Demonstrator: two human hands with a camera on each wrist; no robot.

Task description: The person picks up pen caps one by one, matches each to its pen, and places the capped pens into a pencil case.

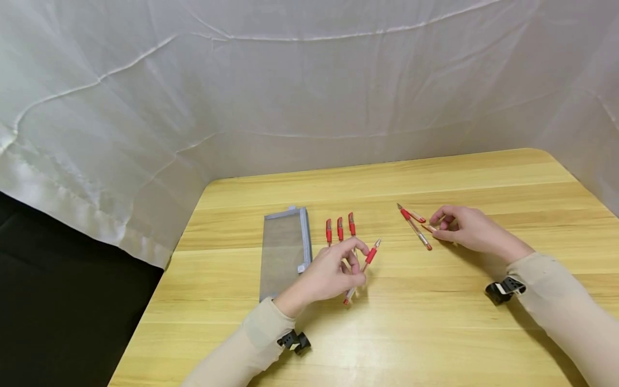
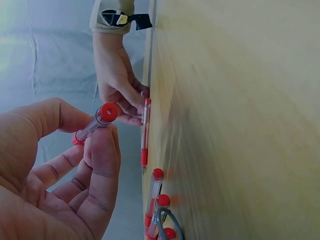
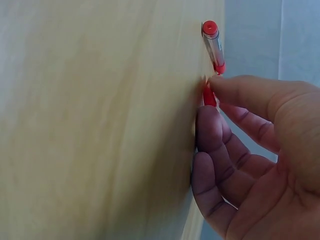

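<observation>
Head view: the left hand [image 1: 333,271] pinched a red-capped pen [image 1: 364,269] between thumb and fingertips, lifted at a slant above the middle of the table [image 1: 435,333]. The pen was judged light, stiff and smooth-barrelled, likely to roll or slip if held loosely; the barrel near its middle appeared the soundest place to grip. Three more pens [image 1: 340,230] lay in a row just beyond that hand, beside a grey mesh pouch [image 1: 284,250] towards the table's left edge. The right hand [image 1: 466,228] rested on the table nearer the right edge, fingers curled over the end of one of two crossed pens [image 1: 415,226].

Left wrist view: the left hand [image 2: 55,175] held the pen [image 2: 97,120] between thumb and forefinger, red end cap towards the camera. The right hand [image 2: 120,92] touched a pen [image 2: 145,132] lying on the table.

Right wrist view: the right hand [image 3: 250,155] had thumb and fingertips closed on a red pen part [image 3: 209,96] against the table; a second pen [image 3: 213,45] lay just beyond, untouched.
</observation>
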